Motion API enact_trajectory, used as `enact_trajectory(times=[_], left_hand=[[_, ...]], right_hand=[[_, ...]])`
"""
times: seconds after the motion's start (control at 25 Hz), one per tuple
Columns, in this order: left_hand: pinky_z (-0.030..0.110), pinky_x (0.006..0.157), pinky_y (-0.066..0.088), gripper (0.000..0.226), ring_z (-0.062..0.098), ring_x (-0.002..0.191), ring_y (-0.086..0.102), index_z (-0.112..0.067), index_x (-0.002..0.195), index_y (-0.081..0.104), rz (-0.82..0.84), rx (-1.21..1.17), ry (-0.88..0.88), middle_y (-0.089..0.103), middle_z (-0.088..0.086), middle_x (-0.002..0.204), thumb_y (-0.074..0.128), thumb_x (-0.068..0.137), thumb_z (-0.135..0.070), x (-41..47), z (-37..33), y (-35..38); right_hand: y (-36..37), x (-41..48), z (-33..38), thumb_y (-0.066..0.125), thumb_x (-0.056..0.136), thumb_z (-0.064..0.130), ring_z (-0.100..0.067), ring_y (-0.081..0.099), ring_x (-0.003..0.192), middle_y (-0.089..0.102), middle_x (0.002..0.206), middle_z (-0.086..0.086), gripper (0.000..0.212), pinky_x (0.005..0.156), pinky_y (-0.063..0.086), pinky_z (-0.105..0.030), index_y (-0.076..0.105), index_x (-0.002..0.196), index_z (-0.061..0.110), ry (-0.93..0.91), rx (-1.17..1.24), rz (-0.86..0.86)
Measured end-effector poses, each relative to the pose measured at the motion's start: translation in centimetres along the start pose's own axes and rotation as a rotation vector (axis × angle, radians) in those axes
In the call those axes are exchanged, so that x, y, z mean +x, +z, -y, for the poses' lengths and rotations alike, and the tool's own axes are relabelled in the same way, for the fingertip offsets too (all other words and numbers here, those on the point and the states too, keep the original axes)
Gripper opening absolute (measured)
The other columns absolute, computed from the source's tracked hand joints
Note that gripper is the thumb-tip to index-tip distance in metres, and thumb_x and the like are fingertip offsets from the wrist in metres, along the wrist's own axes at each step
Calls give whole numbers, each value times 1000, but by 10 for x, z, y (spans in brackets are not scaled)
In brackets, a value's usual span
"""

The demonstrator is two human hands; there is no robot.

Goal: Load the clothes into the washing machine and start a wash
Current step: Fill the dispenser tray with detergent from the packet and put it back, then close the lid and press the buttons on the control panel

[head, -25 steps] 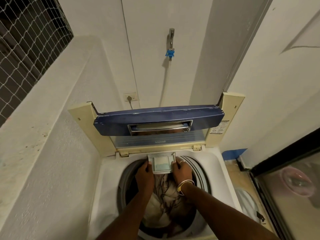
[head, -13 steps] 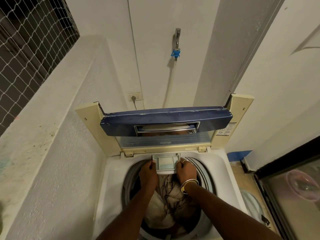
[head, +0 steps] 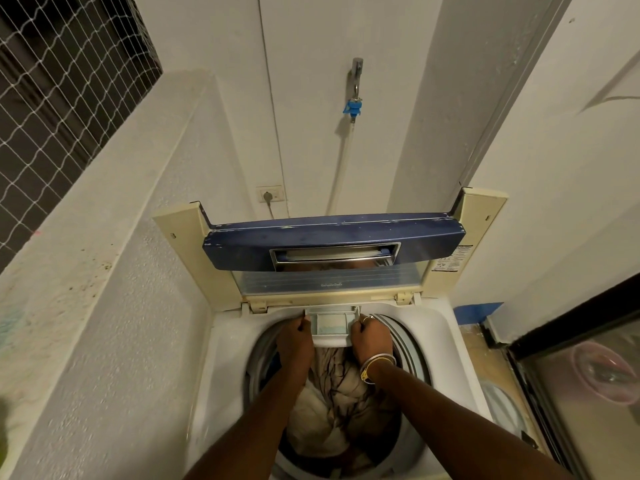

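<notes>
A: Where do our clothes lie?
B: In the drum of the washing machine, a pale heap with dark streaks.
A: And our hands?
B: Just above them. Our left hand and right hand each curl round one side of the detergent drawer at the drum's back rim (a bluish patch sits inside it). Behind it, the blue lid stands raised.

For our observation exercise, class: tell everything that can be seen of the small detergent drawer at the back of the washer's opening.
The detergent drawer is a small rectangular tray of pale grey-white plastic, open on top, with a bluish tint in its shallow compartment. It juts forward from the washing machine's back rim, below the raised lid, above the clothes. The left hand grips its left side, the right hand its right side.
</notes>
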State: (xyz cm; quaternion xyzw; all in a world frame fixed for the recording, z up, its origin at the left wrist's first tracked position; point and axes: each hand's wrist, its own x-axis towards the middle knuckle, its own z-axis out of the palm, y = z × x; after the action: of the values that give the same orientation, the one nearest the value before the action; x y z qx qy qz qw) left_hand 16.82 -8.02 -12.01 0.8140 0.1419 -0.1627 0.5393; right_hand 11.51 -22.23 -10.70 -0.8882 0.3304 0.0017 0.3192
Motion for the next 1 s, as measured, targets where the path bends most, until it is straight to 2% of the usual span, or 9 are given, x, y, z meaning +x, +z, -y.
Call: enact_trajectory(times=[0.16,0.28,0.36,0.48,0.6,0.68,0.84,0.92,1.0], left_hand=[[38,87,56,31,18,90,62,-13,118,66,-25,31,2,69,9,107,48,102,-32,-3,0,3],[39,86,56,34,21,90,64,-10,117,68,-41,30,2,69,8,101,49,101,-34,-3,1,6],[33,82,54,34,19,88,63,-8,115,69,-52,8,-1,69,8,100,50,101,-33,-3,-2,8],[26,78,46,31,15,88,59,-8,114,69,-58,-96,-14,68,5,101,54,100,-31,-3,-8,8],[27,79,46,29,16,91,59,-10,115,64,-76,-220,-37,66,5,107,60,96,-32,-3,-13,5],[28,76,50,27,19,92,61,-10,112,61,-91,-254,-65,67,6,106,61,95,-32,0,-11,8],[47,91,55,29,28,99,66,-11,111,63,-97,-448,-206,69,11,109,62,94,-35,6,-7,15],[47,95,53,31,27,102,66,-10,112,64,-104,-587,-267,68,11,113,61,95,-35,6,-4,17],[47,98,50,34,26,103,63,-11,114,62,-154,-646,-362,66,8,112,55,98,-40,0,-1,20]], right_hand=[[-4,3,0,44,100,24,-19,54,70,70,83,-12,35,67,39,-26,70,87,5,-60,-40,12],[-8,13,3,44,100,25,-25,63,77,72,86,-13,34,71,45,-29,71,90,5,-85,-44,26],[-7,18,4,46,99,26,-28,67,83,72,88,-14,33,74,48,-30,70,92,5,-72,-42,28],[-5,16,5,49,98,24,-28,66,84,71,86,-13,28,70,42,-26,69,92,5,-17,15,11],[-1,18,5,53,96,24,-29,63,80,69,84,-12,18,68,38,-25,62,90,10,21,127,-13],[1,19,5,55,95,26,-24,58,71,64,76,-6,17,67,40,-25,57,84,14,54,205,-19],[2,11,0,65,90,30,-19,59,68,63,71,1,20,66,42,-27,57,78,16,132,487,-107],[2,2,-1,65,90,34,-16,60,73,64,77,0,19,73,44,-30,56,83,19,220,608,-127],[16,-6,-7,59,93,44,-22,61,81,65,86,-2,25,81,45,-33,58,89,20,386,682,-126]])
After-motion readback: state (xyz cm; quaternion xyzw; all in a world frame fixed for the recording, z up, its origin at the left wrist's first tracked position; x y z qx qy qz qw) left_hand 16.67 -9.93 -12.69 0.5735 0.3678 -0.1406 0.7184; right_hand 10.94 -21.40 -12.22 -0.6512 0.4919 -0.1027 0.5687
